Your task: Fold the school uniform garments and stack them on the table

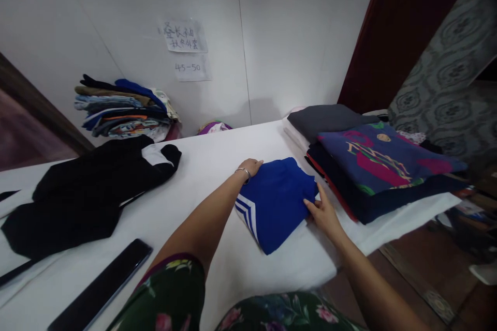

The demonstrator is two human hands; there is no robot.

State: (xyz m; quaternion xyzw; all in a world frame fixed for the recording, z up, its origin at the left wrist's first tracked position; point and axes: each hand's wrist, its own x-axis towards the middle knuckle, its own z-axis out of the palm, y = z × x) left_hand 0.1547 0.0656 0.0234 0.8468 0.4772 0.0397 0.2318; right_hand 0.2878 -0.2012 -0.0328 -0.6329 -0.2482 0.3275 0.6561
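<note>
A blue garment [277, 196] with white stripes at its left side lies folded on the white table, in front of me. My left hand [253, 166], with a bracelet at the wrist, has its fingers closed on the garment's far left corner. At the right edge, my right hand [322, 210] pinches the cloth between thumb and fingers. Whether the garment is a jacket or a shirt cannot be made out in this folded state.
Stacked folded clothes [380, 155] stand close by on the right. A black garment [89, 186] lies spread at the left, with a long dark flat object [103, 284] nearer me. Behind are a clothes pile [124, 108] and wall papers [185, 36] with handwriting.
</note>
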